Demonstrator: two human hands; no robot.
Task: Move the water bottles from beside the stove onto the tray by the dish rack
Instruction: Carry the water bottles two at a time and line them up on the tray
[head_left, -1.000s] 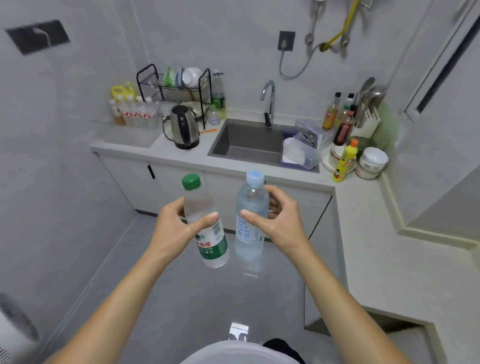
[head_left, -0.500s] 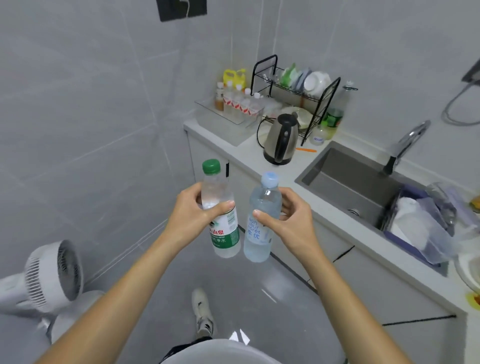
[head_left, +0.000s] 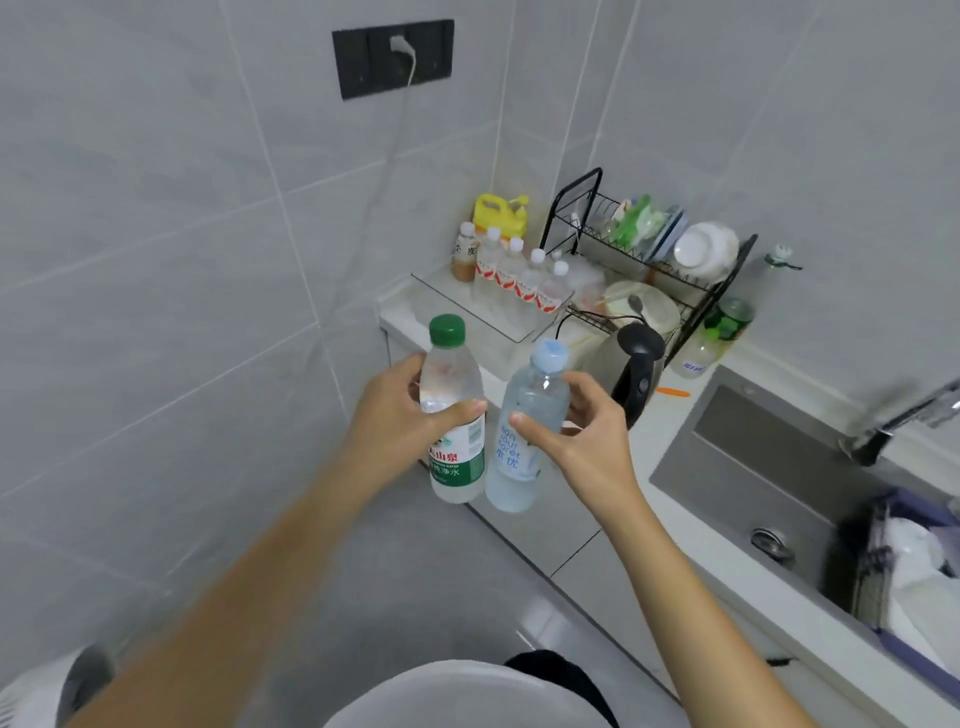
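Since the earlier frames the view has swung left and closed in: the tray (head_left: 511, 332) and dish rack (head_left: 649, 249) now sit just beyond the hands, larger than before; the stove-side corner is out of view. Both bottles are carried as before, side by side, nearly touching.

Left hand (head_left: 395, 421) grips the green-capped bottle (head_left: 453, 410) — thumb across the clear upper body, fingers behind. Clear ribbed plastic, green-and-white paper-like label, upright.

Right hand (head_left: 582, 431) grips the pale-blue-capped bottle (head_left: 524, 436) — thumb in front, fingers round the far side. Smooth, faintly bluish plastic, printed lettering, top tilted slightly right.

Both bottles are in the air, short of the table (head_left: 644, 431) edge.

Beyond the hands: tray is clear and glossy, rectangular, holding a row of small white-capped bottles (head_left: 524, 275). Rack is black wire. A steel kettle (head_left: 631, 369) with black handle stands just past the right hand; a steel sink (head_left: 753, 467) lies to its right.
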